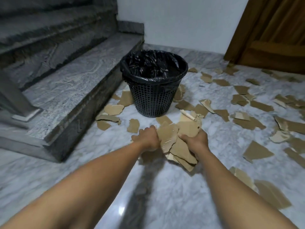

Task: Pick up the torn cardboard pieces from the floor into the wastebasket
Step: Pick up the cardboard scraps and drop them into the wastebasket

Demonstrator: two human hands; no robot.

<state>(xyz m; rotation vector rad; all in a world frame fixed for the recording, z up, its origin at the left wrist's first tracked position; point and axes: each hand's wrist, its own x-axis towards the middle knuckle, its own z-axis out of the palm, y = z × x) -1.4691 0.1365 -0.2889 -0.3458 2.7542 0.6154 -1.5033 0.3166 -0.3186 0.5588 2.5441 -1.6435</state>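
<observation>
Here both hands are gripping one bundle (179, 142) of torn cardboard between them, near the middle of the scene: the left hand (147, 138) is curling shut on its left edge, the right hand (195, 140) is clenching its right side, with pieces hanging down below the fingers. The bundle is hovering just on the near side of the bin (154, 83), a black mesh basket lined with a black bag (151, 63), standing on the marble floor (165, 187). Loose scraps (252, 121) are lying all around the bin's base and spreading far to the right, toward a wooden door (272, 30). One scrap (133, 125) is resting just left of the left hand. Grey stone stairs (66, 76) are rising on the left, their lowest step running close beside the bin.
</observation>
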